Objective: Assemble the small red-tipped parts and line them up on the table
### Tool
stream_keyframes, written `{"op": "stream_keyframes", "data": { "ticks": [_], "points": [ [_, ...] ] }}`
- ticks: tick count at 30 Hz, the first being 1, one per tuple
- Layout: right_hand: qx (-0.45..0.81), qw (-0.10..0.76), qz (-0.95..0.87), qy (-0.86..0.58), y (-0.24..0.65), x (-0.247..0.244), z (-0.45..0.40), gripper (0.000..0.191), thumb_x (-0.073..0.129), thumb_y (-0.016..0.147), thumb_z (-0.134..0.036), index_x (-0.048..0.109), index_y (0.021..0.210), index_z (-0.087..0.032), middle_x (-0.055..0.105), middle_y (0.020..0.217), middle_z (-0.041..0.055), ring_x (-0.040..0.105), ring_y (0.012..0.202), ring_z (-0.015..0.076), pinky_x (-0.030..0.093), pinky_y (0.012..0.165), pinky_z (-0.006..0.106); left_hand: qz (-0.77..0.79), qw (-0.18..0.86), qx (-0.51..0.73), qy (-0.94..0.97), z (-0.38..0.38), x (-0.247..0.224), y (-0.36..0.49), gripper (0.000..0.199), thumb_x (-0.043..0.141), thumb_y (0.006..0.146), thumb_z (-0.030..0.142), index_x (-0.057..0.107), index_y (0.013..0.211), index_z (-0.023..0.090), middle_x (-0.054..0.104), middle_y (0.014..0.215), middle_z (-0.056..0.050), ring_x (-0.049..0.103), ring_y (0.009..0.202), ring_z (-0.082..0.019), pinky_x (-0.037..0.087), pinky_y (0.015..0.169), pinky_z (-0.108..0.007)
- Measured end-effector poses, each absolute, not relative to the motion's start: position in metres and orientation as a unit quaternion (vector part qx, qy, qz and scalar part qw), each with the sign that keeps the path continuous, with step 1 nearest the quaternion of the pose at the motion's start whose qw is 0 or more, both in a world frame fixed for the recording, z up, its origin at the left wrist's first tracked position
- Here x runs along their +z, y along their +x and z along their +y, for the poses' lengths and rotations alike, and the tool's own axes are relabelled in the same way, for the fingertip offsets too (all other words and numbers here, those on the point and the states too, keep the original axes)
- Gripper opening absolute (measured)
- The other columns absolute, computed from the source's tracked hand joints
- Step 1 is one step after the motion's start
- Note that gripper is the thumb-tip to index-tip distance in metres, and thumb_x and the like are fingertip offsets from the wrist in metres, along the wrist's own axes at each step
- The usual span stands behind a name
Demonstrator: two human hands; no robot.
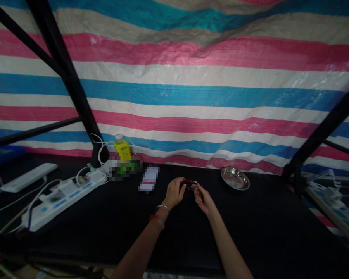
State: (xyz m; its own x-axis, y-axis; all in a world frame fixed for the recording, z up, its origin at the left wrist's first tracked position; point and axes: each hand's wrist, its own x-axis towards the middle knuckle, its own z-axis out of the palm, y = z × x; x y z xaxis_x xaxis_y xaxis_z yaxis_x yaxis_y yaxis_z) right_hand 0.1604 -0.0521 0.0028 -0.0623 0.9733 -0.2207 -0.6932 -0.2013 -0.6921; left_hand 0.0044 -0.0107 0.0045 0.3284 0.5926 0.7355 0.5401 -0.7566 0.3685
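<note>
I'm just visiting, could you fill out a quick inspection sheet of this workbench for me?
Surface: black table, dimly lit.
Job's things: small red-and-black item, held between both hands; too small to identify.
Clutter: steel dish, yellow bottle, white card.
Hands: left hand and right hand both grip the item.
Cables: white power strip with white leads.
Surroundings: striped tarp, black frame poles.

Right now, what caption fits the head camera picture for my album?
Both hands, left and right, hold a small red-and-black object over a black table near a metal dish.
</note>
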Motion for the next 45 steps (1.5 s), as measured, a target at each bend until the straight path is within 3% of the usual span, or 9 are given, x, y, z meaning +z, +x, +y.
{"op": "stream_keyframes", "data": {
  "ticks": [6, 16, 21, 26, 33, 37, 41, 45],
  "points": [
    [0.682, 0.611, -0.186, -0.356, 0.163, 0.002, -0.051, 0.028, 0.076, 0.062, -0.032, 0.065, 0.079, -0.012, 0.058, 0.056, -0.002, 0.031, 0.033, 0.0002, 0.018, 0.027, 0.013, 0.352, 0.029, 0.466, 0.811, -0.011, 0.005, 0.004, 0.02, 0.037, 0.088, 0.027, 0.049, 0.102, 0.016, 0.062, 0.095, -0.009, 0.06, 0.088, -0.02, 0.049, 0.079, -0.036],
    [0.689, 0.618, -0.174, -0.336, 0.165, -0.002, -0.049, 0.027, 0.075, 0.062, -0.032, 0.065, 0.077, -0.012, 0.057, 0.056, -0.0013, 0.035, 0.036, 0.001, 0.021, 0.029, 0.012, 0.349, -0.01, 0.44, 0.827, -0.017, 0.009, 0.005, 0.024, 0.038, 0.089, 0.028, 0.051, 0.105, 0.015, 0.064, 0.096, -0.01, 0.061, 0.09, -0.021, 0.05, 0.079, -0.036],
    [0.664, 0.6, -0.257, -0.364, 0.161, 0.0, -0.052, 0.032, 0.076, 0.061, -0.037, 0.066, 0.077, -0.012, 0.054, 0.054, -0.0027, 0.03, 0.034, 0.0002, 0.016, 0.029, 0.014, 0.323, -0.018, 0.404, 0.855, -0.018, 0.005, 0.008, 0.022, 0.045, 0.087, 0.034, 0.056, 0.096, 0.017, 0.066, 0.086, -0.008, 0.063, 0.08, -0.018, 0.05, 0.074, -0.033],
    [0.653, 0.585, -0.292, -0.382, 0.161, 0.003, -0.057, 0.037, 0.076, 0.059, -0.041, 0.066, 0.081, -0.012, 0.041, 0.043, -0.0086, 0.023, 0.031, -0.0002, 0.009, 0.03, 0.016, 0.311, -0.018, 0.313, 0.897, -0.016, 0.003, 0.01, 0.027, 0.042, 0.09, 0.037, 0.061, 0.087, 0.018, 0.064, 0.075, -0.002, 0.062, 0.069, -0.014, 0.048, 0.065, -0.025],
    [0.562, 0.701, -0.215, -0.382, 0.177, 0.004, -0.052, 0.034, 0.076, 0.056, -0.04, 0.062, 0.077, -0.017, 0.024, 0.038, -0.014, 0.014, 0.03, 0.0007, 0.007, 0.031, 0.016, 0.302, -0.023, 0.279, 0.911, -0.014, 0.007, 0.011, 0.024, 0.049, 0.087, 0.04, 0.064, 0.087, 0.021, 0.059, 0.085, -0.003, 0.056, 0.082, -0.016, 0.044, 0.074, -0.029],
    [0.586, 0.695, -0.22, -0.354, 0.184, 0.002, -0.051, 0.026, 0.068, 0.061, -0.036, 0.061, 0.079, -0.018, 0.028, 0.041, -0.0124, 0.017, 0.031, 0.0016, 0.009, 0.032, 0.017, 0.306, -0.022, 0.262, 0.915, -0.013, 0.007, 0.012, 0.022, 0.053, 0.085, 0.039, 0.063, 0.095, 0.023, 0.057, 0.091, -0.003, 0.054, 0.085, -0.016, 0.042, 0.074, -0.03],
    [0.608, 0.682, -0.227, -0.337, 0.187, -0.002, -0.05, 0.021, 0.058, 0.063, -0.029, 0.06, 0.081, -0.018, 0.036, 0.046, -0.0099, 0.022, 0.032, 0.0027, 0.013, 0.033, 0.017, 0.312, -0.018, 0.27, 0.911, -0.013, 0.007, 0.013, 0.031, 0.056, 0.082, 0.045, 0.059, 0.103, 0.022, 0.057, 0.098, -0.005, 0.054, 0.089, -0.019, 0.043, 0.076, -0.032],
    [0.588, 0.683, -0.244, -0.358, 0.187, -0.006, -0.047, 0.022, 0.06, 0.063, -0.028, 0.06, 0.083, -0.018, 0.038, 0.047, -0.0097, 0.022, 0.032, 0.0026, 0.012, 0.034, 0.017, 0.309, -0.015, 0.28, 0.909, -0.015, 0.009, 0.016, 0.033, 0.054, 0.082, 0.044, 0.057, 0.105, 0.021, 0.058, 0.102, -0.007, 0.055, 0.094, -0.02, 0.044, 0.079, -0.034]
  ]
}}
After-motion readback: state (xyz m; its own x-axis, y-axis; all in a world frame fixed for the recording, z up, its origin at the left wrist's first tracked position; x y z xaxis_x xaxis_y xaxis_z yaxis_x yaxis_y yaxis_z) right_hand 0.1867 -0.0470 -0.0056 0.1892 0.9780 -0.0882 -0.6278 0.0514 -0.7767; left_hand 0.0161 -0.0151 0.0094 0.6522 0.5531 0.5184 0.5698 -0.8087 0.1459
